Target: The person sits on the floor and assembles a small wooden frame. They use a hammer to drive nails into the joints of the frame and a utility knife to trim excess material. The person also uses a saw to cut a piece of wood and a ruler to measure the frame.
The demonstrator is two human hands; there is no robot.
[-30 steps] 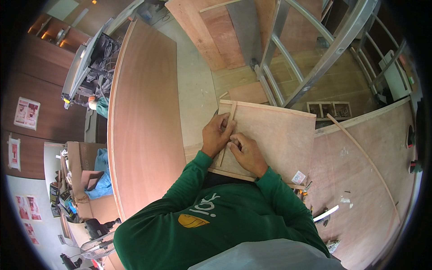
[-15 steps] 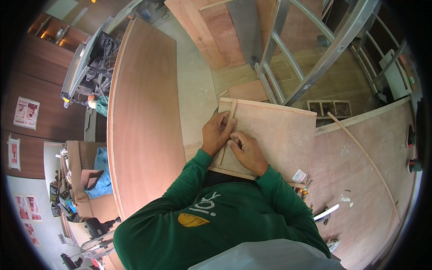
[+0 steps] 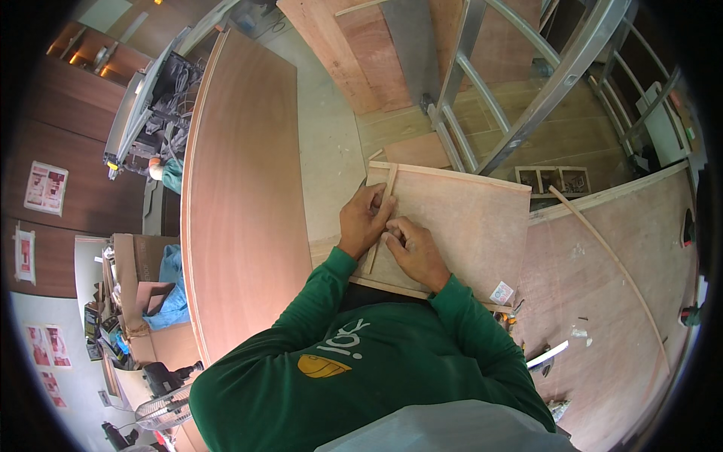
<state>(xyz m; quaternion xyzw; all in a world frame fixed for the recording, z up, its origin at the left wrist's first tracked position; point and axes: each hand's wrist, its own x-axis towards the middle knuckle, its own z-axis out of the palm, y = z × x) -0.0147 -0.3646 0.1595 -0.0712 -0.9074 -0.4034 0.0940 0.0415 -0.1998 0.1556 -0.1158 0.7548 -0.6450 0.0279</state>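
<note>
Both hands meet over a thin wooden strip [image 3: 382,215] that lies on a small plywood panel [image 3: 467,226] in front of the person. Left hand [image 3: 364,222] presses down on the strip from its left side, fingers curled over it; right hand [image 3: 413,252] sits just beside it on the near right, fingertips pinched together at the strip's edge. Whether those fingertips hold some small thing, such as a nail or pencil, is hidden.

Risks, as I judge them: the strip is slender and runs from the panel's far edge toward its near edge, so uneven pressure from either hand could make it swing out of line. The two hands crowd one spot, so a slip of one could catch the fingers of the other. The panel rests on a larger plywood bench top [image 3: 602,331] and could shift if pushed sideways.

Counted: two hands, one strip under them, one panel. One longer thin batten [image 3: 610,260] lies well apart on the right of the bench top. One large reddish plywood sheet [image 3: 241,196] lies to the left. One aluminium ladder [image 3: 520,98] stands at the far side. One white-bladed tool [image 3: 548,354] lies near right, with a few small scraps near it that are too small to name.
</note>
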